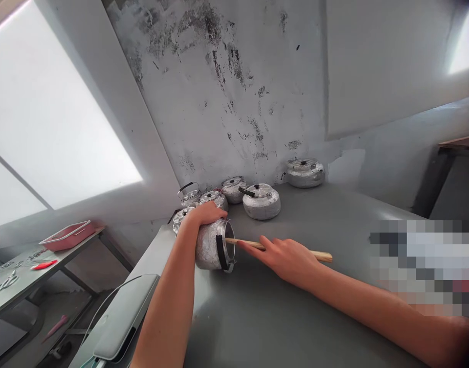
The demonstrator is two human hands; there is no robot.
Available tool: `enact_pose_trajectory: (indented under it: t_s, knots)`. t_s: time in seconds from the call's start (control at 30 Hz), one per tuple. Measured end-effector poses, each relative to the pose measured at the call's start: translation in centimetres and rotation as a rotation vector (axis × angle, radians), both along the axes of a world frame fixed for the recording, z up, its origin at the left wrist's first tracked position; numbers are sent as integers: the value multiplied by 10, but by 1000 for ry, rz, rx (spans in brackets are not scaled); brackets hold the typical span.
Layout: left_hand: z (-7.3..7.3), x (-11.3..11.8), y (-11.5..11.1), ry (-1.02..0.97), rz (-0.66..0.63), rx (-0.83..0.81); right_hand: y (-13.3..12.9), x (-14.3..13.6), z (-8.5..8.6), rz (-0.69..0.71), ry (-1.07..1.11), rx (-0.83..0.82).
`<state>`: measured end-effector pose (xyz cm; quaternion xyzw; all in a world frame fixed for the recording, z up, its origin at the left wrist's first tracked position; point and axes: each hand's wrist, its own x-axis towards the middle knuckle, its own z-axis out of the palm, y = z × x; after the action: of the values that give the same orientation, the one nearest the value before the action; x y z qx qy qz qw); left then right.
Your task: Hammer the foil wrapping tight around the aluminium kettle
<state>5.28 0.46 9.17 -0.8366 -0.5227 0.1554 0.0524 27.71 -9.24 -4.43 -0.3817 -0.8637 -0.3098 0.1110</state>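
Note:
A dented metal kettle (pixel 209 248) lies tipped on its side on the grey table (pixel 226 322), its open mouth facing right and its black handle hanging in front. My left hand (pixel 210 213) rests over its upper side, fingers curled on the metal. From the right, my right hand (pixel 286 255) grips a wooden stick (pixel 321 256), with the index finger stretched along it. The stick's far end goes into the kettle's mouth, where its tip is hidden.
Several lidded metal kettles stand behind, one nearby (pixel 262 204) and one by the wall (pixel 305 174). A pale case (pixel 123 319) with a cable lies at the left edge. A side table holds a pink basket (pixel 71 237) and scissors (pixel 6 282).

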Motion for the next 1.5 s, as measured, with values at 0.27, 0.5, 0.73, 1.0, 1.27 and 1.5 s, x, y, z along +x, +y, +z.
enact_pose_trajectory:
  t_s: [0.27,0.5,0.73,1.0,1.27,1.5]
  knots:
    - [2,2,-2,13,15,-20,-2,2,2,-24,-53,25]
    - [1,1,-1,62,-19,-15,1,1,0,-5,-27,20]
    - [-4,-3,7,71,-48,-3,2,0,-2,31,-1,42]
    - [-6,-5,10,53,-49,-17,5,3,0,-56,-19,25]
    - [-3,0,3,74,-51,-2,3,2,-3,-52,-7,-29]
    - [-5,-2,8,88,-64,6,4,1,-3,-45,-23,0]
